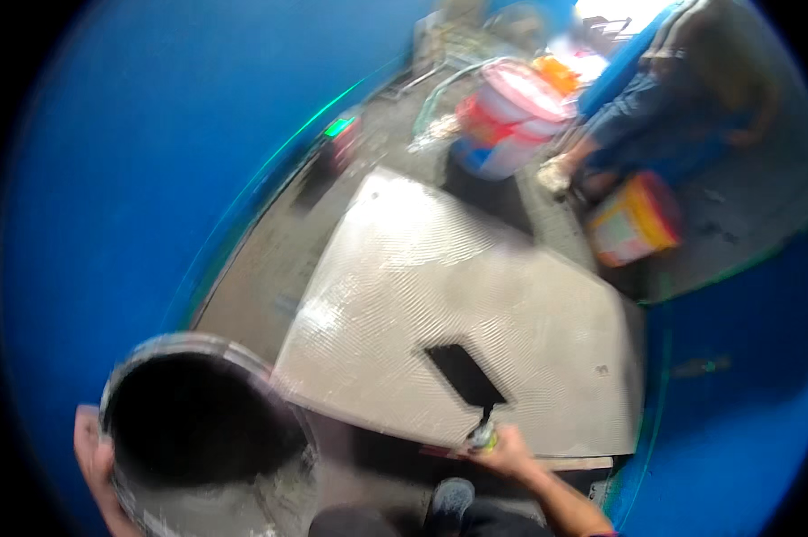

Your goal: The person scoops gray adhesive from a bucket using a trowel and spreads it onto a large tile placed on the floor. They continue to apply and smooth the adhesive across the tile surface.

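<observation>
We stood between blue walls (171, 161), with a broad slab (529, 313) before us, its top coated in something pale and ridged. A bucket (198, 345), dark inside, was beside its near left corner. Beyond the slab, a blurred co-worker (632, 107) leaned near a red-rimmed pail (502, 125) and a yellow pail (632, 224). Our trowel (466, 374) had its dark blade over the slab's nearer part, our right hand (511, 455) wrapped around its handle. Our left hand (97, 447) touched the bucket's outer rim; whether its fingers gripped, we couldn't tell.
</observation>
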Tool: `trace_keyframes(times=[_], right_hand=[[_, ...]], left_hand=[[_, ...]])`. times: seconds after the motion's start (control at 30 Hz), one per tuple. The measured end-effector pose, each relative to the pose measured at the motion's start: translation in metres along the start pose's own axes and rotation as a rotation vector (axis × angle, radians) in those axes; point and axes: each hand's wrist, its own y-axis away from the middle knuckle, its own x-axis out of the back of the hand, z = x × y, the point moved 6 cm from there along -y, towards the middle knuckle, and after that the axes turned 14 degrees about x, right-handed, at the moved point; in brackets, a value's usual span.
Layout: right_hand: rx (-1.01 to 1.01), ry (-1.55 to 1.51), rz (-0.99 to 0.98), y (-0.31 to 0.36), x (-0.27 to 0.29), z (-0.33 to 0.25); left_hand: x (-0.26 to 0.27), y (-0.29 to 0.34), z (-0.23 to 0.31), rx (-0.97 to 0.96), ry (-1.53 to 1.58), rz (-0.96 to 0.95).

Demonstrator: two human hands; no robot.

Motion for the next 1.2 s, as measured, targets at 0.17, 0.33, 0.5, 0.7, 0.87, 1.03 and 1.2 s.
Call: trace_keyframes(times=[0.17, 0.33, 0.5, 0.7, 0.87, 1.03, 1.2], right_hand=[[0.069, 0.144, -0.111, -0.082, 0.002, -0.1], [0.427, 0.049, -0.39, -0.113, -0.026, -0.209], [0.751, 0.752, -0.722, -0.084, -0.067, -0.281], [1.121, 1.393, -0.643, -0.082, -0.149, -0.336], [1.044, 1.788, -0.672, -0.11, -0.186, -0.318], [0.552, 1.352, -1.095, -0.146, -0.187, -0.277], [-0.064, 0.861, -1.346, -0.106, -0.175, -0.222]], left_hand=[[-0.012, 0.034, 0.002, 0.102, 0.249, -0.081], [-0.007, 0.048, 0.002, 0.184, 0.241, 0.048], [-0.027, 0.059, -0.001, 0.214, 0.315, -0.196], [-0.049, 0.058, 0.009, -0.012, 0.143, -0.121], [-0.067, 0.073, 0.007, 0.023, 0.004, -0.045], [-0.067, 0.079, 0.019, -0.102, 0.014, 0.033], [-0.064, 0.084, 0.007, -0.092, 0.098, 0.13]])
